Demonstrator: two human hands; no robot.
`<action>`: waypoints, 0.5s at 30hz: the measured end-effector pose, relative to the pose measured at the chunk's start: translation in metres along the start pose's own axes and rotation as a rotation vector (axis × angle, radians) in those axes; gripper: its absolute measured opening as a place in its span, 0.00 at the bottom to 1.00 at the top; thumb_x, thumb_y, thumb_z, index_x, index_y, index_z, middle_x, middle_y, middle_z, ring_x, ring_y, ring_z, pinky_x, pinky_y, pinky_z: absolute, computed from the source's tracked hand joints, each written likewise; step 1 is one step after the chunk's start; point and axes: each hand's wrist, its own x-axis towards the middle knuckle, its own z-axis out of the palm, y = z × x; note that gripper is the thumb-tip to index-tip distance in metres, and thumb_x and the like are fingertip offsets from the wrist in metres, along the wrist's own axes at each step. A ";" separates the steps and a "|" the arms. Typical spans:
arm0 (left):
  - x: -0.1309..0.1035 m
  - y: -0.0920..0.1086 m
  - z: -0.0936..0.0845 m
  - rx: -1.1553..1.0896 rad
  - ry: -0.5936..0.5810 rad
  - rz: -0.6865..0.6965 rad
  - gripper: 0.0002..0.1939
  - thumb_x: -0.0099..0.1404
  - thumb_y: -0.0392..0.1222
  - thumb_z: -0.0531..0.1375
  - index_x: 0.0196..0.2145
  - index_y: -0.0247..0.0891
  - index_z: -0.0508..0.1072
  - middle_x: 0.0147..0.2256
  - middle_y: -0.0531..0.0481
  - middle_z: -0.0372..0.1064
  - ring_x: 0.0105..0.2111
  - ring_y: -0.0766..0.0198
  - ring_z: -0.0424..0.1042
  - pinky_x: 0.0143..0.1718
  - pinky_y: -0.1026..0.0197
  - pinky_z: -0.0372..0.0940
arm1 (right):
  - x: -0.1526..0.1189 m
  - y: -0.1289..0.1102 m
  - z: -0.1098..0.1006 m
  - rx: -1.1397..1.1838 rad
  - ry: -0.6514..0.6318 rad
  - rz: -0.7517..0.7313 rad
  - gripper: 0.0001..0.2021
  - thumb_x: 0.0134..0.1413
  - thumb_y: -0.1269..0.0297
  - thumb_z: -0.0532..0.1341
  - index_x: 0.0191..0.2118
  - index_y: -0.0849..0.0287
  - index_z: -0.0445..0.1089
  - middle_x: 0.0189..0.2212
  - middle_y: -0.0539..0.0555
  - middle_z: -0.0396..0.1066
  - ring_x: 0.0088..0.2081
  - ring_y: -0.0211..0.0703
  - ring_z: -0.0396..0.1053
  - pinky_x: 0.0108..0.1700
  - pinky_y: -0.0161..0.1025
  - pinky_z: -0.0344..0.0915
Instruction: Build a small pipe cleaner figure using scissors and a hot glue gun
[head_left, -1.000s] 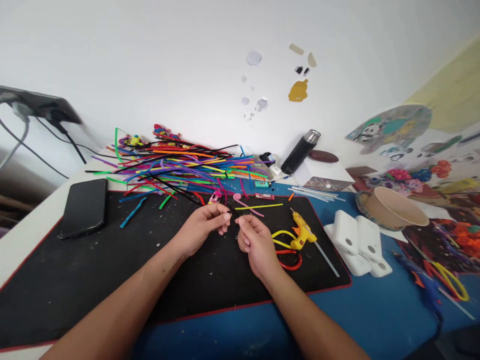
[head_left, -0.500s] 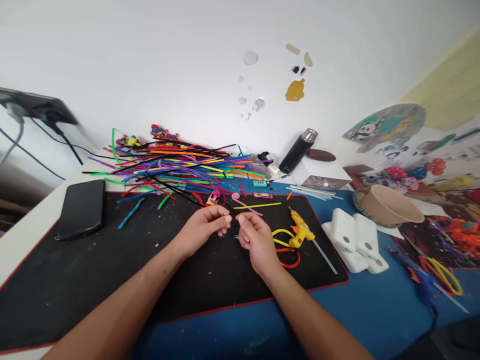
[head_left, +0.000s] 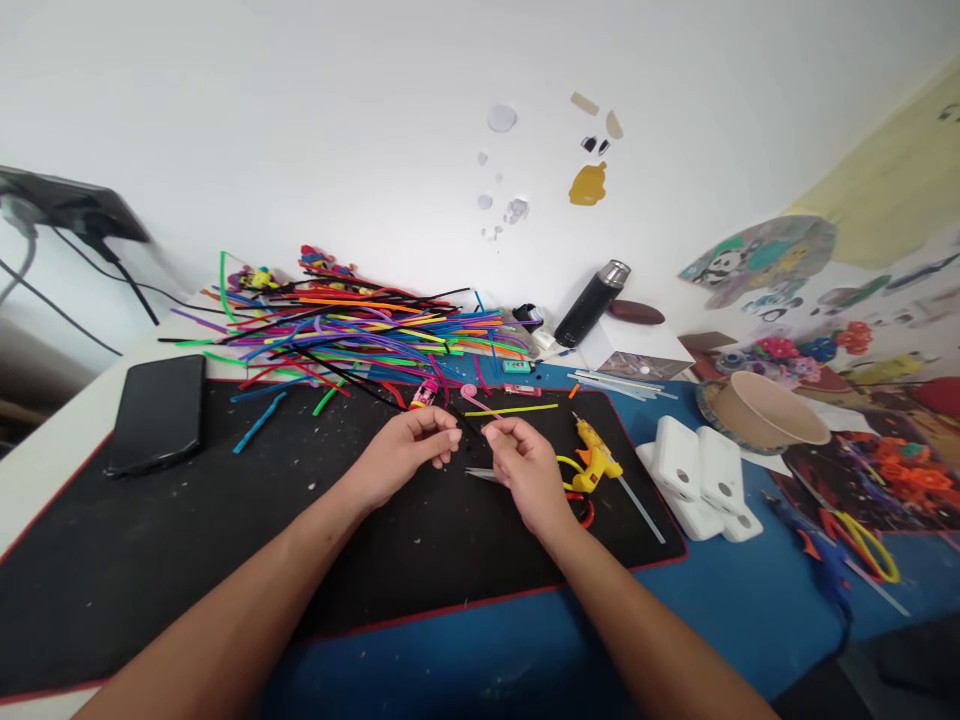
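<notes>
My left hand (head_left: 412, 450) hovers over the black mat (head_left: 225, 540), thumb and index finger pinched. Anything between them is too small and dark to make out. Across a small gap, my right hand (head_left: 529, 470) is closed with its thumb against the index finger. A thin black pipe cleaner (head_left: 471, 426) shows between the hands and reaches my right fingertips. Partly hidden under my right hand lie scissors (head_left: 480, 473), their blades pointing left. Just behind the hands are a small pink item (head_left: 424, 393), a pink pipe cleaner (head_left: 474, 396) with a coiled end, and a yellow-green strip (head_left: 517, 410).
Many coloured pipe cleaners (head_left: 360, 335) are heaped along the wall. To the right are a yellow glue gun (head_left: 596, 455), white devices (head_left: 679, 455), a beige bowl (head_left: 772, 415) and a black flask (head_left: 592, 305). A phone (head_left: 156, 415) lies at left.
My hands have moved apart, the right one shifting slightly right. More of the scissors' blades shows between them. The whole view has shifted a little.
</notes>
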 end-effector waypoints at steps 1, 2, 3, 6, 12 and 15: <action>0.000 0.000 0.000 -0.001 0.006 0.001 0.18 0.58 0.54 0.73 0.35 0.38 0.76 0.27 0.55 0.71 0.26 0.66 0.69 0.31 0.62 0.66 | 0.001 -0.001 -0.004 -0.041 0.002 -0.002 0.17 0.55 0.47 0.72 0.35 0.56 0.74 0.17 0.40 0.54 0.18 0.33 0.48 0.21 0.34 0.45; 0.000 0.000 0.000 -0.002 0.011 0.004 0.18 0.58 0.54 0.73 0.35 0.38 0.76 0.27 0.55 0.72 0.26 0.66 0.69 0.31 0.62 0.66 | 0.003 -0.002 -0.008 -0.088 0.002 -0.005 0.17 0.55 0.47 0.71 0.35 0.56 0.74 0.17 0.40 0.54 0.18 0.33 0.48 0.22 0.34 0.46; 0.001 0.000 -0.001 -0.003 0.015 0.008 0.19 0.58 0.54 0.73 0.35 0.37 0.76 0.27 0.55 0.72 0.26 0.66 0.69 0.31 0.62 0.66 | 0.004 -0.004 -0.012 -0.139 0.001 -0.013 0.17 0.56 0.47 0.71 0.35 0.56 0.74 0.17 0.40 0.55 0.19 0.34 0.48 0.22 0.35 0.46; 0.001 0.000 -0.001 -0.002 0.028 0.024 0.19 0.59 0.54 0.73 0.35 0.38 0.76 0.27 0.54 0.72 0.26 0.66 0.69 0.31 0.62 0.66 | 0.008 -0.008 -0.020 -0.335 -0.013 -0.077 0.13 0.59 0.51 0.68 0.34 0.56 0.75 0.19 0.43 0.60 0.20 0.36 0.52 0.25 0.36 0.50; 0.002 -0.002 -0.002 0.001 0.037 0.028 0.18 0.59 0.55 0.73 0.35 0.38 0.76 0.26 0.54 0.72 0.26 0.66 0.69 0.30 0.62 0.65 | 0.011 -0.013 -0.029 -0.658 -0.081 -0.201 0.07 0.62 0.59 0.65 0.35 0.54 0.78 0.21 0.46 0.65 0.24 0.40 0.59 0.29 0.38 0.52; 0.002 -0.004 -0.002 0.007 0.034 0.012 0.19 0.58 0.55 0.73 0.35 0.37 0.76 0.27 0.54 0.72 0.26 0.66 0.69 0.31 0.62 0.65 | 0.008 -0.015 -0.034 -0.684 -0.065 -0.184 0.09 0.62 0.57 0.64 0.34 0.54 0.77 0.20 0.46 0.63 0.23 0.40 0.58 0.29 0.38 0.52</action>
